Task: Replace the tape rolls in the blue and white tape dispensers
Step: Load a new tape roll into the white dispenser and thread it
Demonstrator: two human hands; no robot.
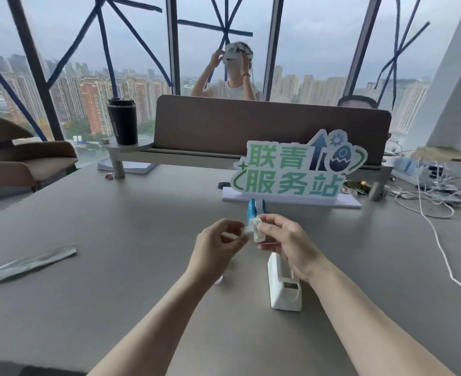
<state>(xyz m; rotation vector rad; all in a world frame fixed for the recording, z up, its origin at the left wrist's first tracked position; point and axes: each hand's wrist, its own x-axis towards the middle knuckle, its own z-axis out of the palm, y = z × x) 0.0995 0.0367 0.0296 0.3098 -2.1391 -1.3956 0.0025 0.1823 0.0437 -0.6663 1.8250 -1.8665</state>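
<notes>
A crumpled grey strip (25, 263) lies flat at the left edge of the table (115, 267). Farther back, a black cup (123, 121) stands on a round shelf (128, 147) beside the brown divider (264, 123). At centre, both hands are raised above the table and meet at a small white tape roll (255, 230). The left hand (218, 245) pinches a loose white end of the roll between thumb and forefinger. The right hand (289, 245) grips the roll itself, fingers closed around its far side. Directly behind the roll, the blue dispenser (251, 210) stands on the table, partly hidden by the hands; whether it carries tape cannot be told. Behind it stands a green sign (297, 169) on a white base. Below the right wrist, the white dispenser (283, 289) sits upright on the table, its cutter end toward the camera. White cables (441, 245) trail across the table at far right.
</notes>
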